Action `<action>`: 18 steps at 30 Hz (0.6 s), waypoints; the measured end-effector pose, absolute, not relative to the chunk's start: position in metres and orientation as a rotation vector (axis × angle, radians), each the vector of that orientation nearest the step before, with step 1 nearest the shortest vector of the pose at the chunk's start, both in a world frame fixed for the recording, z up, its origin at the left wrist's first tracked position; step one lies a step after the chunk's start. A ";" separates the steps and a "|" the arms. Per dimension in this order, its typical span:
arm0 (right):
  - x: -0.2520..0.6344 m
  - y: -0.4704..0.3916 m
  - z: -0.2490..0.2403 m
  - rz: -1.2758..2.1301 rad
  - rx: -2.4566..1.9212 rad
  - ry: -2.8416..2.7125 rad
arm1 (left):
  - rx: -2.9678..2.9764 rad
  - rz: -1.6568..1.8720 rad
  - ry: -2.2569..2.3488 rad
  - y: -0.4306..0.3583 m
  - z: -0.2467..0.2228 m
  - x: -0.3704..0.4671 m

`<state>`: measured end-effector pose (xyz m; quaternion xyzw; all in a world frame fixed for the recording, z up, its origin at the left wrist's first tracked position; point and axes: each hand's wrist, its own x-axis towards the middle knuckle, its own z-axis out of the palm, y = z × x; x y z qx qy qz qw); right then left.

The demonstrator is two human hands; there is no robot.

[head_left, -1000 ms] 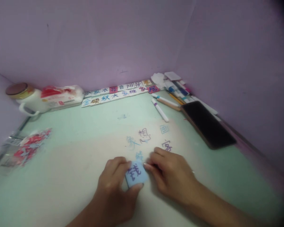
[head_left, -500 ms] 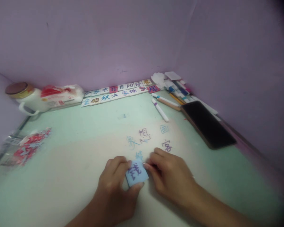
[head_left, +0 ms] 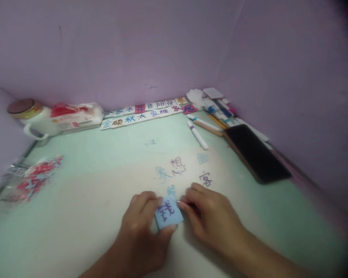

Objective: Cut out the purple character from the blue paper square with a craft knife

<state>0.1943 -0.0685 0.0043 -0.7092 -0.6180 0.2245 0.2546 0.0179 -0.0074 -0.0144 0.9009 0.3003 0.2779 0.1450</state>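
Note:
A small square blue paper note, like a sticky note, bears a purple handwritten Chinese character. My left hand grips it from the left, with fingers at its top left and the thumb along its lower edge. On the other side my right hand is closed in a pinch, thumb and forefinger at the note's upper right corner. Just above the note, a light blue handwritten character shows on the tabletop. More characters in blue and purple are written beyond it.
Character cards lie in two rows along the back wall. A purple-banded marker and a black phone are at right, near more pens. A white mug, tissue pack and plastic bag of red-and-white bits are at left.

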 end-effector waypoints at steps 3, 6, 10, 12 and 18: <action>0.195 -0.070 0.004 0.607 -1.918 -1.676 | 2.589 0.803 0.878 -0.008 -0.015 0.018; 0.196 -0.072 0.003 0.619 -1.913 -1.674 | 2.575 0.808 0.891 -0.008 -0.015 0.017; 0.195 -0.075 0.002 0.611 -1.920 -1.659 | 2.581 0.796 0.866 -0.008 -0.015 0.017; 0.193 -0.076 0.001 0.587 -1.936 -1.649 | 2.584 0.800 0.872 -0.008 -0.015 0.018; 0.186 -0.069 0.003 0.516 -2.027 -1.634 | 2.579 0.828 0.872 -0.009 -0.014 0.020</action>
